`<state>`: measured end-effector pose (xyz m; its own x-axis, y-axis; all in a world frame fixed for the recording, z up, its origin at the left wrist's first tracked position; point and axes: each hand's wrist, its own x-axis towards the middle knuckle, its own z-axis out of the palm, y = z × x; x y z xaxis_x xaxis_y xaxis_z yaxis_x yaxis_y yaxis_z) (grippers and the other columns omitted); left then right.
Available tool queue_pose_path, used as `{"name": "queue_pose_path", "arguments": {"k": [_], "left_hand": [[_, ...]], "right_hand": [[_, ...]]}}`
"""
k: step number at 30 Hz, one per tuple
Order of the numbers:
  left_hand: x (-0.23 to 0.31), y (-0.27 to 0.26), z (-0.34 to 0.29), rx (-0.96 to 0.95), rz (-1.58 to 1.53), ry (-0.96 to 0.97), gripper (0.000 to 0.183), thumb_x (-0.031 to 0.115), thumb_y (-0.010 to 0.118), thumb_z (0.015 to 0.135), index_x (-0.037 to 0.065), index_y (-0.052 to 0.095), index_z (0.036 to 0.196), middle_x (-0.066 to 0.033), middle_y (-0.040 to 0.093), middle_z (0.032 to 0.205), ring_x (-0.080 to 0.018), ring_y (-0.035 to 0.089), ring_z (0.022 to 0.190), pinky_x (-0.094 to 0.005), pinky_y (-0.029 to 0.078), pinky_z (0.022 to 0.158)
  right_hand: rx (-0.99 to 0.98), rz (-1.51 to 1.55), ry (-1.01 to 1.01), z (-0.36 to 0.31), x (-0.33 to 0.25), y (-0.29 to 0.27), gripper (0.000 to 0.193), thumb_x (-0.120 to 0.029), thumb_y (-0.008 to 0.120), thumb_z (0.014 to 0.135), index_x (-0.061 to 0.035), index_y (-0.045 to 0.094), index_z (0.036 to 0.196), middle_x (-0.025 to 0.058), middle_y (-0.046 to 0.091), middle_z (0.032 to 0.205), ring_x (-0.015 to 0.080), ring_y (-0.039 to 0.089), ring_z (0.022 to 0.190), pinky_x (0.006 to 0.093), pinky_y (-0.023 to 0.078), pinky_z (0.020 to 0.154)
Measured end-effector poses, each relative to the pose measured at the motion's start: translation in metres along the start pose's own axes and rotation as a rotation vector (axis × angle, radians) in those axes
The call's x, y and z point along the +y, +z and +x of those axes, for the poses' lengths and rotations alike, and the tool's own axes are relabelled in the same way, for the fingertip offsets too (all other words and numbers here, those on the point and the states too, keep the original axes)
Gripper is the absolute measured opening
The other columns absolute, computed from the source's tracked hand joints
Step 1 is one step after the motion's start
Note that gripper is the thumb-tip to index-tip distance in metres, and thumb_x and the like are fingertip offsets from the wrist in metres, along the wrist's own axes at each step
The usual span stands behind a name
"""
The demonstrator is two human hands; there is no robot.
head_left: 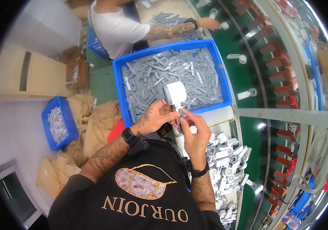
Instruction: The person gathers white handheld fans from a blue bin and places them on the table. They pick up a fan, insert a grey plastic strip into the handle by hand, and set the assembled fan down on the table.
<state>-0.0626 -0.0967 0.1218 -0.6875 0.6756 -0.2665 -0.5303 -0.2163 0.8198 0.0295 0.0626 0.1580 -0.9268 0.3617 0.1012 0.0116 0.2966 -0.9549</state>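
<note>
A white device with a round drum-shaped head and a short handle (176,92), much like a handheld fan, is held up in front of my chest. My left hand (153,118) grips its handle from the left, fingers and thumb closed round it. With thumb and fingers pinched, my right hand (197,133) presses a grey strip-like part (181,113) at the handle's lower end. My fingers partly hide whether that strip is seated. Just beyond the hands stands a blue tub (117,73) heaped with similar long grey parts (164,71).
To my right lies a pile of white devices (229,168), beside a green conveyor belt (250,126) carrying several more. A co-worker's hand (209,23) reaches over the belt ahead. A metal post (286,117) crosses it. At left are a smaller blue tub (72,128) and brown sacks (99,126).
</note>
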Motion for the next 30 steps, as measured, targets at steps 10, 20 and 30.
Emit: {"name": "queue_pose_path", "arguments": {"k": [10, 20, 30], "left_hand": [[-0.011, 0.006, 0.004, 0.001, 0.106, 0.027, 0.043, 0.010, 0.069, 0.101, -0.001, 0.053, 0.139, -0.0089, 0.069, 0.121, -0.0160, 0.068, 0.103, -0.0330, 0.057, 0.090], [-0.015, 0.005, 0.012, -0.052, 0.226, 0.003, 0.050, 0.005, 0.068, 0.100, -0.001, 0.049, 0.145, -0.0131, 0.063, 0.138, -0.0202, 0.061, 0.125, -0.0370, 0.051, 0.108], [-0.027, 0.043, 0.025, -0.246, 0.146, -0.151, 0.050, 0.006, 0.071, 0.097, 0.001, 0.052, 0.142, -0.0123, 0.070, 0.121, -0.0147, 0.068, 0.091, -0.0277, 0.058, 0.068]], "right_hand": [[0.092, -0.304, -0.279, -0.007, 0.018, 0.007, 0.042, 0.004, 0.077, 0.087, -0.0067, 0.074, 0.128, 0.0100, 0.063, 0.099, 0.0232, 0.065, 0.082, 0.0332, 0.055, 0.073], [0.116, -0.305, -0.244, -0.013, 0.032, 0.004, 0.040, 0.004, 0.076, 0.085, -0.0067, 0.074, 0.124, 0.0120, 0.063, 0.104, 0.0273, 0.064, 0.092, 0.0363, 0.054, 0.077], [-0.098, 0.562, 0.286, -0.020, 0.051, -0.041, 0.060, -0.009, 0.074, 0.094, 0.0019, 0.048, 0.147, 0.0146, 0.060, 0.135, 0.0248, 0.058, 0.128, 0.0368, 0.051, 0.104]]}}
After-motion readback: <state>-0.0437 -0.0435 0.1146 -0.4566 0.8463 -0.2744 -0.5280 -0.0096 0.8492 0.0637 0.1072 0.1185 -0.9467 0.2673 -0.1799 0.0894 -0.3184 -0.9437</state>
